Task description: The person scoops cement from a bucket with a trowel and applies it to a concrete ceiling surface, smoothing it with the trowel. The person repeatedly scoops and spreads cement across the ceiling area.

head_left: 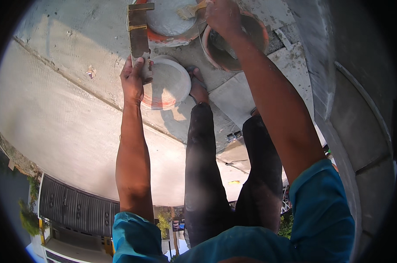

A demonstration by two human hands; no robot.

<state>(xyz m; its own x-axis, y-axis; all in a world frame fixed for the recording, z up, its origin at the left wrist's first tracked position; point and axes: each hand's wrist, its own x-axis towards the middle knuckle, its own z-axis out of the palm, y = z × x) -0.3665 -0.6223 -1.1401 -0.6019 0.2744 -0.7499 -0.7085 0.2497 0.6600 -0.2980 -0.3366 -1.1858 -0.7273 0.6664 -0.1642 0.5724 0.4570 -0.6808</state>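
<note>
My left hand is closed round the lower end of a narrow wooden board, dark and smeared with pale grey, with a short crosspiece at its far end. In my right hand is a brush with pale bristles, held over the gap between two containers. Below it to the left is a wide orange-rimmed basin with greyish content. An orange bucket with a wire handle stands beneath my right wrist. Near the board's lower end sits a whitish basin holding cloudy liquid.
My sandalled foot stands beside the whitish basin. A pale slab lies under the bucket's near side. A long joint crosses the concrete floor, and a grey wall rises at right. A scrap of wrapper lies at left.
</note>
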